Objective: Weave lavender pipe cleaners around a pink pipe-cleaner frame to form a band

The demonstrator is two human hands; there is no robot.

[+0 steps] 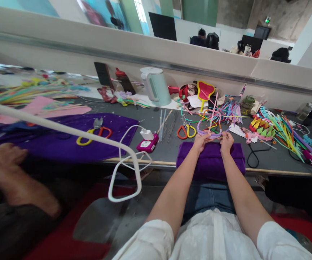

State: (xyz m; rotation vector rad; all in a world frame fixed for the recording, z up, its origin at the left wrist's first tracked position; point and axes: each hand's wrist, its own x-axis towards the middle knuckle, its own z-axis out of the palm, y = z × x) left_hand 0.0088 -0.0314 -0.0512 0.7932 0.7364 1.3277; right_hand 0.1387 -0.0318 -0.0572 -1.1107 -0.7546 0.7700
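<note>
A looped craft piece of purple and pink fuzzy stems (201, 129) is held between my two hands, above a purple cloth bundle (211, 162) at the table's front edge. My left hand (201, 141) pinches the loop's left side. On the right, my right hand (227, 142) has its fingers closed at the loop's other end. A pink stem (213, 112) stands up from the piece. Scissors with orange and yellow handles (190, 131) lie just left of my left hand. Behind the loop is a pile of coloured stems (233, 110).
A kettle (161, 86) and a red-capped bottle (124, 80) stand at the back. A purple power socket (147, 144) with a white cable lies left of the bundle. Another person's hand (5, 153) is at far left, beyond a white metal frame (91, 136).
</note>
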